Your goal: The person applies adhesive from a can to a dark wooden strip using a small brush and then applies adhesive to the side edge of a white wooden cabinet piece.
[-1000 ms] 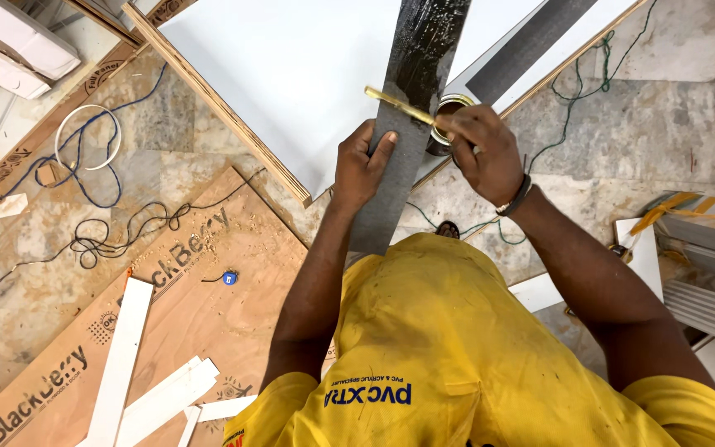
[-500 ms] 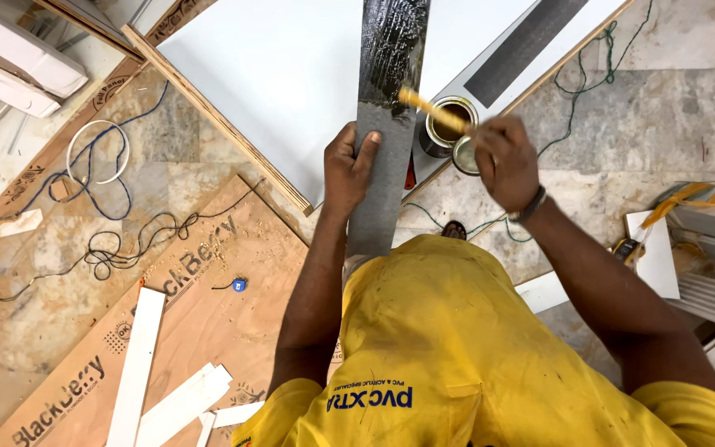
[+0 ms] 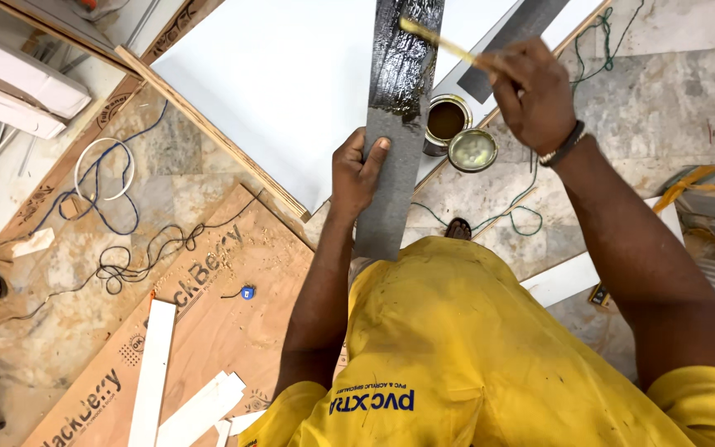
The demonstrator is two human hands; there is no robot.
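Note:
My left hand [image 3: 357,170] presses flat on a long grey strip [image 3: 392,178] that lies across the edge of a large white board [image 3: 283,74]. The strip's far half is coated with a wet, glossy dark layer. My right hand [image 3: 535,91] grips a brush with a yellowish wooden handle [image 3: 440,43], its tip over the wet part of the strip. Just right of the strip stands a small open tin [image 3: 445,122] of brown liquid, with its round lid [image 3: 472,150] lying beside it.
A plywood sheet [image 3: 208,323] with several white offcuts [image 3: 152,372] lies at the lower left. Tangled cables [image 3: 126,248] run over the stone floor. A second grey strip [image 3: 511,41] lies at the top right, a green cord [image 3: 511,207] near the tin, white panels [image 3: 18,83] at the far left.
My right hand has lifted the brush from the tin and carried it up over the strip. The view has shifted, so the strip and tin sit lower in frame.

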